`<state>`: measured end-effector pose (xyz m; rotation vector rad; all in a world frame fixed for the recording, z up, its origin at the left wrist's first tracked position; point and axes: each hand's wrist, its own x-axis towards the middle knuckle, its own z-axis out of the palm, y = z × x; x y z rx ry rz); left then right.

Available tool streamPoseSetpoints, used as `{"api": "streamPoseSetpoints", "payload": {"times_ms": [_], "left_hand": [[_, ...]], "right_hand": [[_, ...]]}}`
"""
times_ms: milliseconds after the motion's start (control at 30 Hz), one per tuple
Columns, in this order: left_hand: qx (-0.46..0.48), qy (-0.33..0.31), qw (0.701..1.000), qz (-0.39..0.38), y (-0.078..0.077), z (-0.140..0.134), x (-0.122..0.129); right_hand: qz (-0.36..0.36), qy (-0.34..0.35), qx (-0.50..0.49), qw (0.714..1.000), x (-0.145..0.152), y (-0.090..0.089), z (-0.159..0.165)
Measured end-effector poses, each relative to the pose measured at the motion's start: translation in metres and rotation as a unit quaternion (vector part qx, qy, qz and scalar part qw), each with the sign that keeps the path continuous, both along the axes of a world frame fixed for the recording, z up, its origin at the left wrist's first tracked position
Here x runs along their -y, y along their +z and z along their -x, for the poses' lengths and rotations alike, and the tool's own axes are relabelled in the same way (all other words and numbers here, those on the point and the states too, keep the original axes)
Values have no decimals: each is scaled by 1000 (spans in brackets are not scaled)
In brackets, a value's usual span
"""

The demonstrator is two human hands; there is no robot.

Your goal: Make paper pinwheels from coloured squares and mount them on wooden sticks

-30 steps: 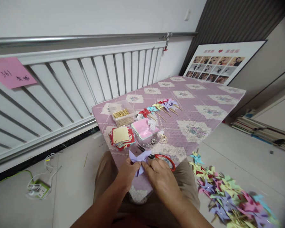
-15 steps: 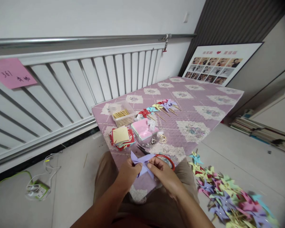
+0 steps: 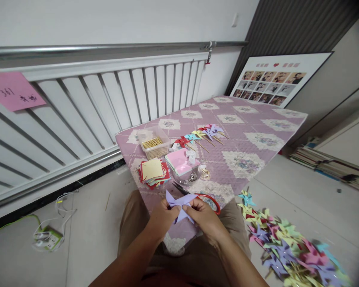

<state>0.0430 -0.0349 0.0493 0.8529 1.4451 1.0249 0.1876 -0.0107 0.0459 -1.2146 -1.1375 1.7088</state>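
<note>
Between my two hands is a purple paper pinwheel (image 3: 183, 202), held over the near end of the table, its blades folded toward the middle. My left hand (image 3: 165, 217) is closed on its left side, the thumb at the centre. From the right, my right hand (image 3: 204, 215) pinches it, thumb also near the centre. Just behind the pinwheel lie scissors with red handles (image 3: 215, 205), partly covered by it. Stacked paper squares (image 3: 152, 170) and a clear tub of metal fasteners (image 3: 187, 176) with pink sheets (image 3: 178, 160) on top stand beyond the hands.
A clear box of wooden sticks (image 3: 155, 148) sits at the table's left edge. Finished pinwheels on sticks (image 3: 211, 132) lie farther back. Many more pinwheels (image 3: 287, 249) are heaped on the floor at right. A power strip (image 3: 51, 239) with cables is on the floor at left.
My right thumb has moved slightly left, closer to the pinwheel's centre and my left thumb. Both hands still hold the pinwheel in about the same place.
</note>
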Motion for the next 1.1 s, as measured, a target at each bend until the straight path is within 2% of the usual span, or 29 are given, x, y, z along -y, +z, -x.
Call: {"api": "streamPoseSetpoints", "payload": {"times_ms": [200,400,600,933,1100], "left_hand": [[41,-22,999,-8,-1,0,-1],[47,-19,999,-1,-7,0,-2],[60,-24,998,-5,-7,-3,-4],[141,-22,990,16,-8,-5,-13],[109,-44,993,7,-7,-4,-25]], "right_hand": [[-3,-11,5,1000,0,-2,1],[-13,-31,2,999,0,-5,3],[-9,-37,8,999,-2,-8,2],[51,-60,6,997,-8,-17,-2],[63,-82,6,995,-13,-14,-3]]}}
